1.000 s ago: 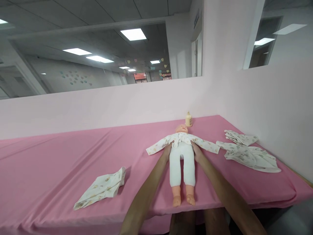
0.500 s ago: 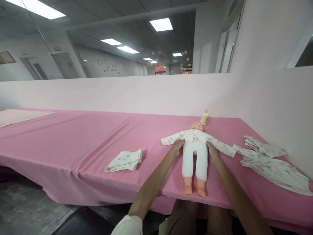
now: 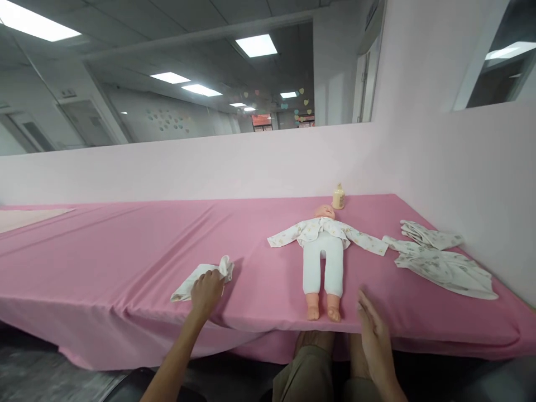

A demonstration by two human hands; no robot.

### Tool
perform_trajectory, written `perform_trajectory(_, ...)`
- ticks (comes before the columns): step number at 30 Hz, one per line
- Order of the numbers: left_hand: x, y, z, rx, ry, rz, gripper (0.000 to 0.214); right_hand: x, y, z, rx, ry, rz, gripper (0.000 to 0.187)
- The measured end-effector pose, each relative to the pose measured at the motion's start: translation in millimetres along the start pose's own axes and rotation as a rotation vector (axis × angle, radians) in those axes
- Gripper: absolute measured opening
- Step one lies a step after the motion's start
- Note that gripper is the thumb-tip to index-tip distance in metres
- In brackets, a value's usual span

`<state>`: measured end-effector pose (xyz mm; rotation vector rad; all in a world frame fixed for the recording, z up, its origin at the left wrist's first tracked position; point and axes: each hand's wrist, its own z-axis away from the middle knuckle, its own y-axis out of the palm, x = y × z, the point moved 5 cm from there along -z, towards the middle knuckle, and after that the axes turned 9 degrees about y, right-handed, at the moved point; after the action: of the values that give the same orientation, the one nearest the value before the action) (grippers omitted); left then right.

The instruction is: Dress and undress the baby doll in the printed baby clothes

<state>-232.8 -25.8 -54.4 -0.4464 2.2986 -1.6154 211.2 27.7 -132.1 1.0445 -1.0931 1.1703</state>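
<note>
My left hand [image 3: 207, 291] is closed on a folded white patterned baby garment [image 3: 188, 283], pinching up its right part; its exact kind is hidden by the folds. My right hand [image 3: 376, 338] hangs at the table's front edge, fingers stretched out, holding nothing, to the right of the doll's feet. Between the hands a baby doll [image 3: 322, 262] lies on its back, head toward the wall. It wears a white patterned long-sleeved top [image 3: 322, 229] with both sleeves spread out. White covers the doll's body and legs; its feet are bare.
A pink cloth [image 3: 138, 245] covers the long table. A cream bottle [image 3: 338, 197] stands beyond the doll's head. More patterned baby clothes [image 3: 446, 271] lie on the right, touching or close to the top's sleeve. A pale mat [image 3: 29, 219] lies far left. A wall [image 3: 251, 167] borders the back.
My left hand has left the doll's side and moved left to grip the folded garment. My right hand has come off the doll and drawn back to the front edge.
</note>
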Motion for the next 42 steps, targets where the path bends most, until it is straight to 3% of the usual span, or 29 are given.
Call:
perform_trajectory(4,-27,-20.6,11,-0.016,-0.152,0.653,0.039,9,10,30,0.008,-0.045,0.02,0.05)
perform_trajectory(7,-67,-31.6,46,-0.089,-0.181,1.122,0.054,32,31,51,0.159,-0.163,0.102,0.049)
perform_trajectory(9,-105,-30.5,74,-0.033,-0.141,1.358,0.058,49,47,65,0.298,-0.244,0.166,0.058)
perform_trajectory(11,-146,-26.1,100,0.071,-0.13,1.513,0.058,62,61,78,0.438,-0.289,0.197,0.063)
perform_trajectory(14,-190,-25.8,122,0.073,-0.206,1.573,0.058,70,74,90,0.611,-0.247,0.155,0.052)
perform_trajectory(17,-215,-31.9,126,0.12,-0.202,1.598,0.057,66,72,88,0.578,-0.154,0.068,0.034)
perform_trajectory(19,-218,-35.7,126,0.163,-0.202,1.628,0.055,61,65,81,0.475,-0.107,0.01,0.028)
perform_trajectory(21,-212,-39.1,124,0.164,-0.236,1.68,0.054,57,57,74,0.403,-0.074,-0.057,0.035)
perform_trajectory(26,-176,-52.0,118,0.08,-0.362,1.689,0.053,59,32,54,0.265,0.074,-0.328,0.035)
perform_trajectory(30,-151,-83.8,121,-0.242,-0.2,1.394,0.07,76,19,49,0.215,0.099,-0.444,0.043)
perform_trajectory(32,-154,-99.9,129,-0.385,-0.078,1.283,0.08,86,22,53,0.226,0.051,-0.408,0.044)
perform_trajectory(33,-161,-104.7,133,-0.387,-0.018,1.271,0.081,92,25,58,0.235,0.021,-0.375,0.043)
perform_trajectory(34,-171,-107.0,134,-0.329,0.045,1.282,0.079,97,30,63,0.25,-0.008,-0.333,0.042)
perform_trajectory(38,-213,-104.8,124,0.089,0.271,1.343,0.063,115,51,85,0.417,-0.083,-0.124,0.038)
perform_trajectory(40,-218,-103.0,113,0.177,0.299,1.34,0.049,119,52,90,0.479,-0.107,-0.051,0.035)
perform_trajectory(42,-212,-103.0,103,0.173,0.295,1.306,0.034,122,46,88,0.469,-0.151,-0.007,0.032)
